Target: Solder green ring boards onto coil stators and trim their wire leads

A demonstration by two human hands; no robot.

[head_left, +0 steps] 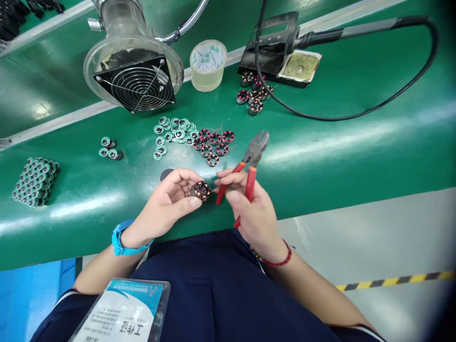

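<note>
Between thumb and fingers, my left hand (171, 202) holds a small round motor stator (202, 190) with copper windings and a dark core. Close to its right, my right hand (251, 209) is closed around red-handled cutting pliers (254, 154), whose metal jaws point up and away from the stator. The thumb and forefinger of that hand are near thin wire ends at the stator's side; whether they pinch a wire is too small to tell. Just beyond my hands lie several loose stators (215, 138), some with red and some with copper windings. A dark disc (166, 174) shows behind my left fingers.
Small green circuit boards (177, 130) lie scattered on the green bench (320, 156). Stacked assemblies (35, 182) stand at left, three more (109, 148) nearer. A fume fan (142, 88), tape roll (208, 65), soldering-iron stand (274, 52) with trailing black cable (338, 118), and more stators (255, 95) line the back.
</note>
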